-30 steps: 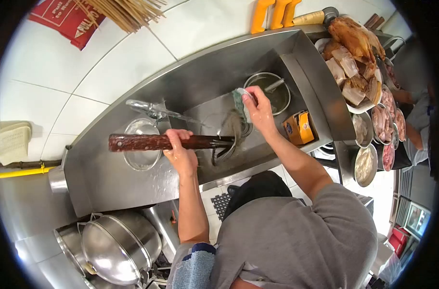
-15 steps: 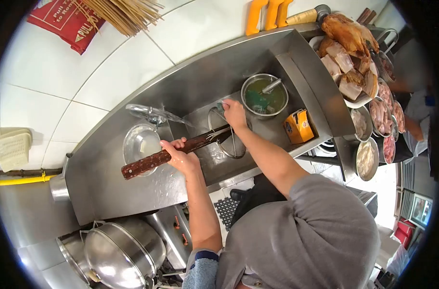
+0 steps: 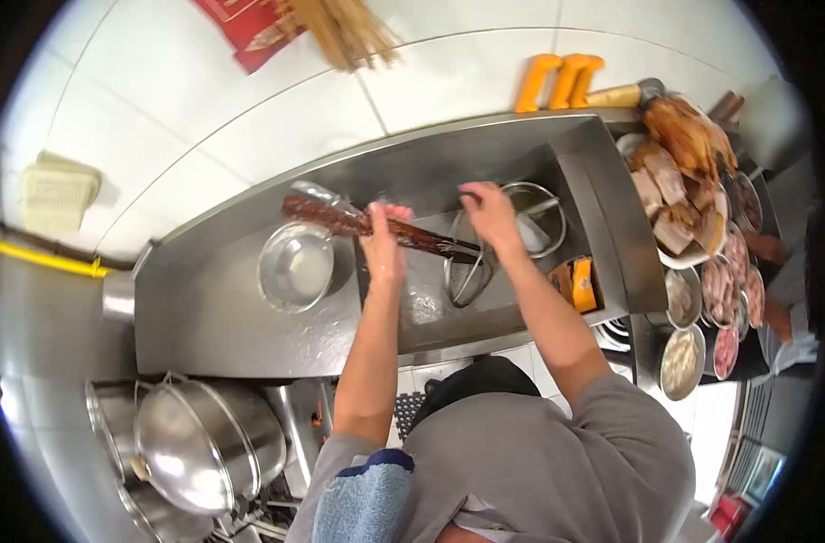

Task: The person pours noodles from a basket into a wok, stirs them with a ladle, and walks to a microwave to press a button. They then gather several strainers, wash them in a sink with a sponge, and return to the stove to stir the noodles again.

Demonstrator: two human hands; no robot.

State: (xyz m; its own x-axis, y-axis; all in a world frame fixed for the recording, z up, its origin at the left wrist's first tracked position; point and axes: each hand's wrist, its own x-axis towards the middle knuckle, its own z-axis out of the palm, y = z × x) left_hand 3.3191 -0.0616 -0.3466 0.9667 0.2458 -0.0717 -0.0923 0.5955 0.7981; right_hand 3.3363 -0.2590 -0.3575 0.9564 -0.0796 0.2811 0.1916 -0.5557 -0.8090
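The left hand (image 3: 384, 239) has its fingers closed around the dark brown handle (image 3: 327, 217), which slants over the sink (image 3: 521, 149). The palm hides part of the handle, and its outer end reaches past the top of the bowl (image 3: 272, 281), near the faucet (image 3: 320, 193). At the other end, wire loops (image 3: 467, 294) hang above the sink floor; how they join the handle is hard to make out.

The right hand (image 3: 492, 215) is just beside the upper part of the loops, fingers partly curled. Whether they grip a loop or anything else, I cannot tell. This hand and wrist cover the near side of the pot (image 3: 564, 215); a pale thing (image 3: 532, 233) inside it is only partly visible. The orange box (image 3: 583, 285) stands in the sink's corner.

The sticks (image 3: 340, 32) and red packet (image 3: 250, 38) are cut off at the top. At the right edge, another person (image 3: 782, 317) is blurred and mostly out of view.
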